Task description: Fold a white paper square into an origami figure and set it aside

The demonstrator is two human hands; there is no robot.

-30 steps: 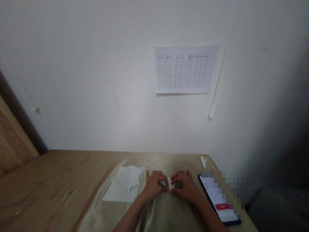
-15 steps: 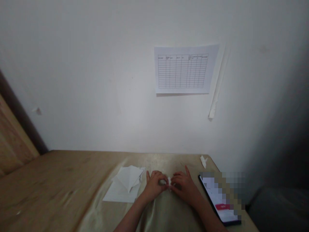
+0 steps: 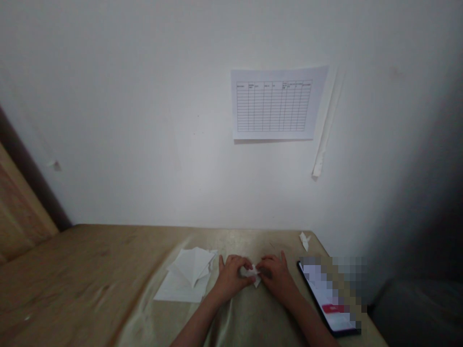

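Between my two hands, low in the head view, is a small piece of folded white paper (image 3: 256, 279). My left hand (image 3: 233, 277) pinches its left side with thumb and forefinger. On the other side, my right hand (image 3: 277, 274) grips the paper's right edge, its little finger raised. The fingers partly hide the folds. Left of my left hand lies a stack of white paper sheets (image 3: 173, 289), with a creased, kite-shaped paper (image 3: 193, 265) on top.
A phone (image 3: 329, 308) with a lit, partly blurred screen lies right of my right arm. Near the table's (image 3: 90, 270) back right corner rests a small folded paper figure (image 3: 305, 241). A printed chart (image 3: 275, 106) hangs on the wall behind.
My right fingers have shifted slightly up and closer together on the folded paper. More of the paper now shows between my hands. The stack and phone are where they were.
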